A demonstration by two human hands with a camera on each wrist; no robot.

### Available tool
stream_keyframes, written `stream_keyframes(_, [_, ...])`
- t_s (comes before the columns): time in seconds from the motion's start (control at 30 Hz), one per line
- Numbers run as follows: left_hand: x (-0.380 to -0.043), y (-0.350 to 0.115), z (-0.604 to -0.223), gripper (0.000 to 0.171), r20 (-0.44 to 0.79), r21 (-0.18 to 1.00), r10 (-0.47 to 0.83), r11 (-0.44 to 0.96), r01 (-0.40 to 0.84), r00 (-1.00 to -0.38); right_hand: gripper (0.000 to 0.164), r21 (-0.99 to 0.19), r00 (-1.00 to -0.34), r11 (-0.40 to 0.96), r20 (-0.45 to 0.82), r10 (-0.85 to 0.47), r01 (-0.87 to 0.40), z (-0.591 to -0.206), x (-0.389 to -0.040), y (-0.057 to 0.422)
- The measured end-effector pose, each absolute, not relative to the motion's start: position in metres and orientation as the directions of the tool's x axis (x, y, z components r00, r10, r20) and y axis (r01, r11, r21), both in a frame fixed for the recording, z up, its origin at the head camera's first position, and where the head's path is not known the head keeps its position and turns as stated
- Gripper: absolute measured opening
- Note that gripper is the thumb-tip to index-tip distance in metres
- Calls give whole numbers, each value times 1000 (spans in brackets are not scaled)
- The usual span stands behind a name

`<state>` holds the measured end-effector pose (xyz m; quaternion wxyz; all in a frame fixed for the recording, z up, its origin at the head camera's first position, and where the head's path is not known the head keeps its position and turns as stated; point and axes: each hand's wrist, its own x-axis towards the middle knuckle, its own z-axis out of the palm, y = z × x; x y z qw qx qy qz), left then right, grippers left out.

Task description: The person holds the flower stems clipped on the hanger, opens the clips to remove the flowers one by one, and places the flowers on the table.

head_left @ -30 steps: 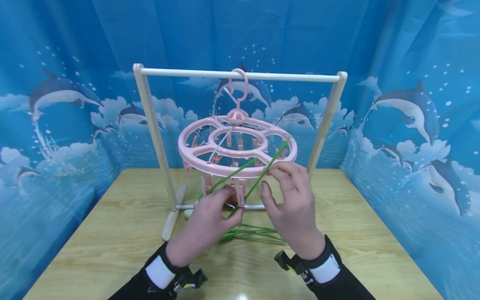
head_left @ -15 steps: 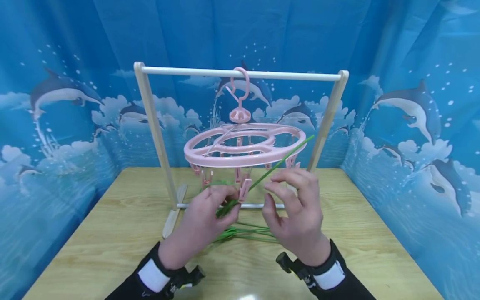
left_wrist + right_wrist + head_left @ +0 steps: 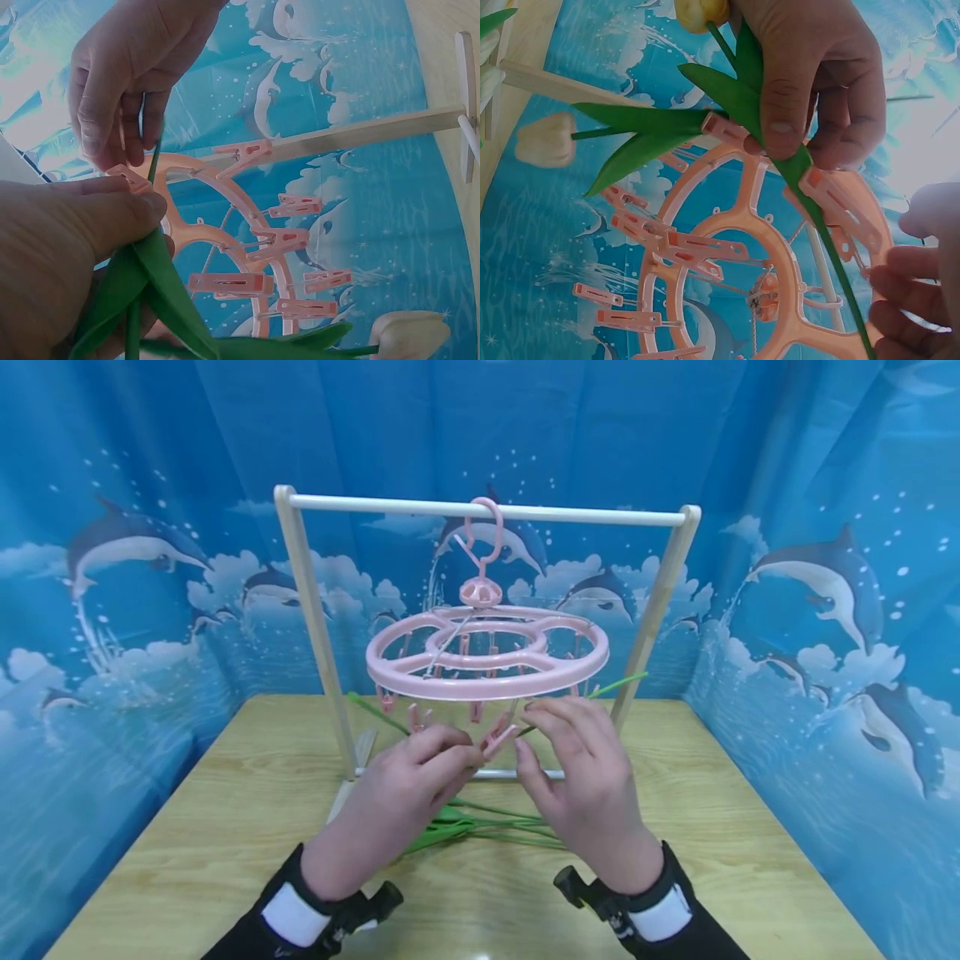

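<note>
Pinched in my left hand (image 3: pixel 401 797) is an artificial tulip, whose yellow bloom (image 3: pixel 703 13) and green leaves (image 3: pixel 724 94) show in the right wrist view. Its long stem (image 3: pixel 622 683) runs to the right, past a pink clothes peg (image 3: pixel 498 742) just beyond my left fingertips. Whether the peg grips the stem is unclear. Close to the peg and stem, my right hand (image 3: pixel 588 793) has loosely bent fingers and a gap between thumb and forefinger. A white tulip (image 3: pixel 546 140) juts out from another peg (image 3: pixel 731 131) on the pink round clothes hanger (image 3: pixel 487 685).
The hanger hooks over the white bar of a wooden stand (image 3: pixel 480 510). On the wooden table (image 3: pixel 720 852), several green stems (image 3: pixel 517 827) lie beneath my hands. A blue dolphin curtain (image 3: pixel 600 435) surrounds the table.
My left hand has turned with its tulip, so the stem lies flatter and reaches farther right. The hanger has swung and levelled. My right hand has come nearer the peg.
</note>
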<state>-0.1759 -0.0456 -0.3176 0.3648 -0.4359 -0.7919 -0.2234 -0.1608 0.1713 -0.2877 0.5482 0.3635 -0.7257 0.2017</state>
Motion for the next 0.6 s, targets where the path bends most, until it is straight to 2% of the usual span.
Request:
stream_keyframes(0.23, [-175, -46, -316, 14, 791, -42, 515, 582, 812, -329, 31, 38, -231, 649, 918, -323, -760, -290, -161, 174])
stream_keyframes(0.47, [-172, -48, -314, 13, 813, -56, 481, 625, 778, -328, 41, -112, -445, 685, 832, -331, -720, -295, -162, 178])
stream_keyframes(0.6, [-172, -48, -313, 13, 821, -39, 475, 599, 800, -316, 40, -152, -509, 706, 796, -328, -692, -295, -161, 180])
